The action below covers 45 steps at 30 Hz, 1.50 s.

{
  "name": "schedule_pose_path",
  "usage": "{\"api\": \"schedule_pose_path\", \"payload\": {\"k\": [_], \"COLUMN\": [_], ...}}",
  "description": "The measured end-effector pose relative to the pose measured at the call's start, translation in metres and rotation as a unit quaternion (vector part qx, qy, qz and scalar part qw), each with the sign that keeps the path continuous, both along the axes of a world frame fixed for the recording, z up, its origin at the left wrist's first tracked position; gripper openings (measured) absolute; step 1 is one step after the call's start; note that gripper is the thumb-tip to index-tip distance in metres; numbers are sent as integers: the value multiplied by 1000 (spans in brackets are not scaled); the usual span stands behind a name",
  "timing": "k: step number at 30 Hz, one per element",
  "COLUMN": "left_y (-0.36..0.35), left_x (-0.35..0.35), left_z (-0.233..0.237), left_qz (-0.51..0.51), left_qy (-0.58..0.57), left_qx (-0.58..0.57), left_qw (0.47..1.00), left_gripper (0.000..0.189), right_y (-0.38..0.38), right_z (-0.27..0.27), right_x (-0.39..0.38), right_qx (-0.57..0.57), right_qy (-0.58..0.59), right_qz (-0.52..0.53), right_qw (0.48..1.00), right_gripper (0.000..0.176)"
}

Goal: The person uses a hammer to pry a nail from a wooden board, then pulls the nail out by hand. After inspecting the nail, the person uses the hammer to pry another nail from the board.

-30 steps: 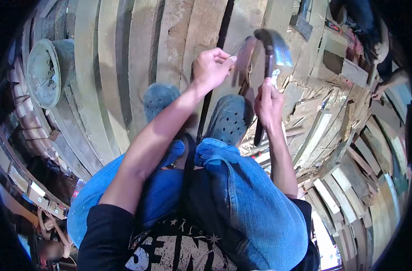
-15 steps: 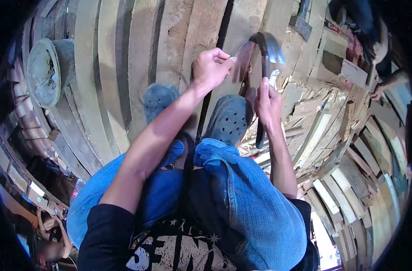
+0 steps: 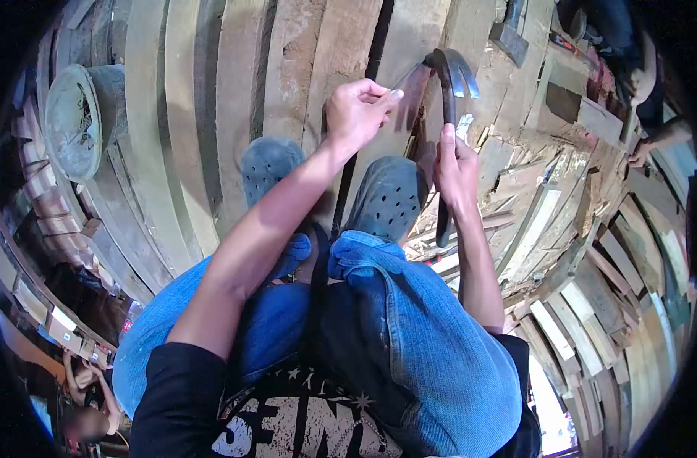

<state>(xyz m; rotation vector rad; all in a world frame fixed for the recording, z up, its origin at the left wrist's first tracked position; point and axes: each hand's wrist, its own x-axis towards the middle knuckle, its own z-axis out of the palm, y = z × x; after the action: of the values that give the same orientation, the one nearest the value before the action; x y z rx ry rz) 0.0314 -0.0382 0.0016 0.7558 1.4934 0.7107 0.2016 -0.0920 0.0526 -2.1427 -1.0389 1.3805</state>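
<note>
Between the thumb and fingers of my left hand [image 3: 357, 113] is a thin nail [image 3: 409, 76], slanting over the planks. My right hand [image 3: 457, 169] is wrapped round the dark handle of a claw hammer [image 3: 447, 99], thumb laid along it. The hammer's striking face is right at the far end of the nail, and its shiny claw points to the right. Under both hands runs a worn wooden plank [image 3: 409, 30], with my grey clogs [image 3: 388, 197] standing on the boards just below.
A bucket [image 3: 73, 122] with debris inside stands at the left. Another hammer [image 3: 509, 42] lies at the upper right. Splintered wood scraps [image 3: 535, 221] and stacked offcuts [image 3: 585, 328] fill the right side. A co-worker's hand [image 3: 640, 155] shows at the right edge; another person [image 3: 88, 389] is at lower left.
The hammer has shifted slightly up and to the right, and its handle end has risen a little. My left hand stays nearly still with the nail.
</note>
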Motion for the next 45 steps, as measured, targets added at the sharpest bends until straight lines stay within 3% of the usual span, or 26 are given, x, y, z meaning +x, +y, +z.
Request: {"api": "schedule_pose_path", "payload": {"k": [10, 16, 23, 27, 28, 32, 45], "left_y": [-4, -5, -5, -8, -7, -9, -8], "left_x": [-1, -2, 0, -1, 0, 1, 1], "left_z": [1, -2, -8, -9, -9, -14, -14], "left_qz": [26, 10, 6, 5, 8, -4, -1], "left_qy": [-21, -7, 25, 28, 26, 59, 50], "left_qx": [4, 19, 37, 36, 35, 69, 52], "left_qw": [999, 1000, 999, 999, 999, 996, 997], "left_gripper": [17, 16, 15, 14, 14, 14, 16], "right_y": [1, -2, 10, 5, 5, 8, 5], "right_z": [0, 12, 9, 10, 6, 13, 13], "right_x": [3, -1, -2, -4, -1, -2, 2], "right_qx": [-42, 2, -24, 7, -15, -15, -30], "right_qy": [69, 99, 21, 55, -8, 39, 21], "right_qz": [-54, -91, -14, -48, -10, -36, -27], "right_qw": [995, 991, 999, 997, 1000, 998, 999], "right_gripper": [53, 54, 52, 54, 53, 53, 51]}}
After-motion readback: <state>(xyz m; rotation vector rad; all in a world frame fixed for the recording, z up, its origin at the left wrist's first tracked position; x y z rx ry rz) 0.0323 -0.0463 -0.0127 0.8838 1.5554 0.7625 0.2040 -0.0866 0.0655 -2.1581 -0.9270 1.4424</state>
